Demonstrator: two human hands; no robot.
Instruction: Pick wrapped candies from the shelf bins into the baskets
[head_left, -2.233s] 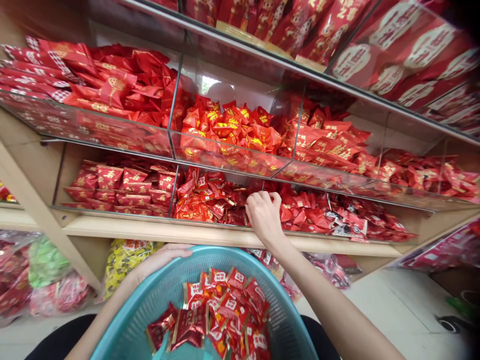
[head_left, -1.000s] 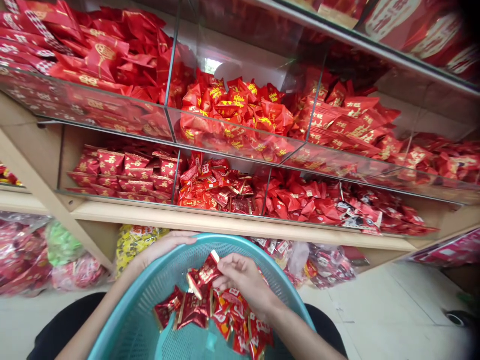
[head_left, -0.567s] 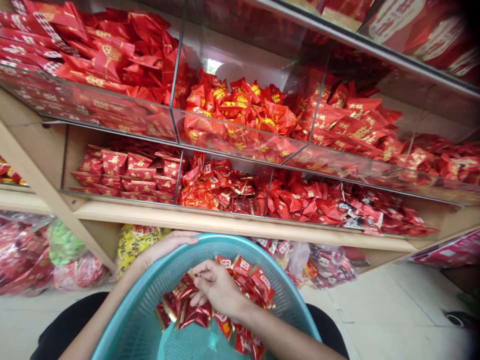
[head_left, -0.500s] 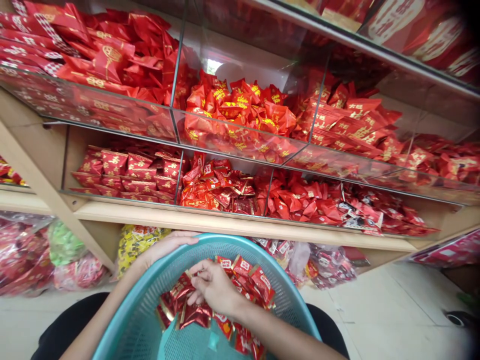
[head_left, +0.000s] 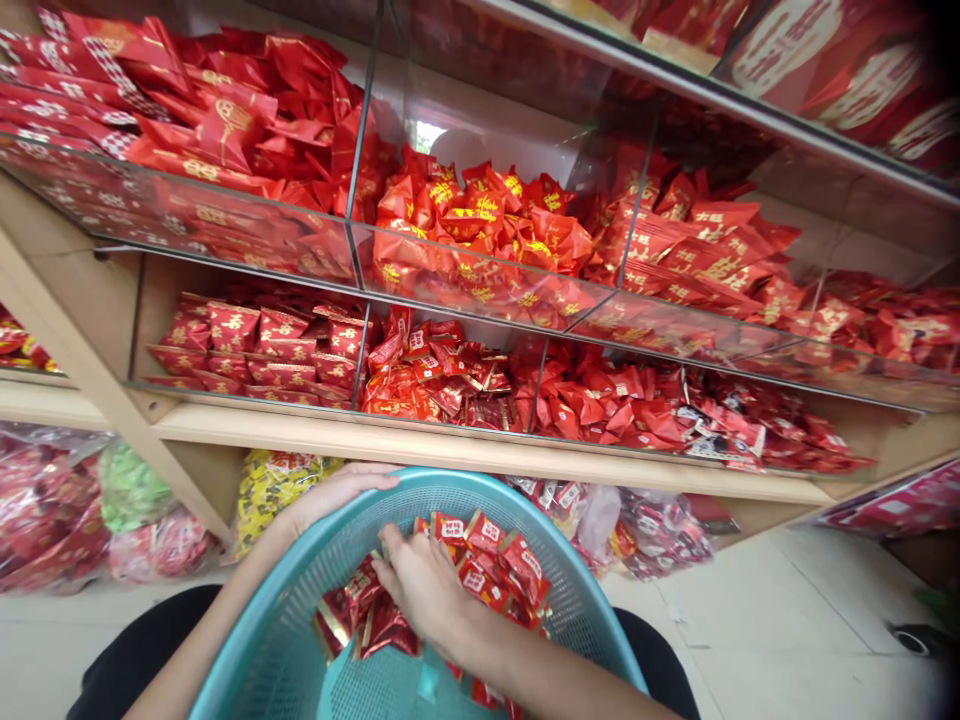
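Note:
A round teal plastic basket (head_left: 259, 600) sits at my lap, its sides pierced with small holes. Along its far left rim lies my left hand (head_left: 330, 500), fingers hooked over the edge and gripping it. Inside, my right hand (head_left: 424, 585) reaches down into a heap of small red wrapped candies (head_left: 487, 580). Its fingers are bent and closed, with the tips hidden among the packets, so what they hold does not show. Darker shiny red candies (head_left: 386, 630) lie to the left of that hand, and brighter ones with white labels lie to its right.
Shelf bins with clear dividers hold red packets (head_left: 484, 215) above and smaller ones (head_left: 281, 350) below. A wooden ledge (head_left: 450, 450) runs just beyond the basket. Under it are a bag of yellow candies (head_left: 277, 490) and other plastic bags (head_left: 667, 530) on the tiled floor (head_left: 795, 610).
My right hand has turned palm-down and pushed lower into the candies, its fingertips now out of sight. My left hand stays on the rim.

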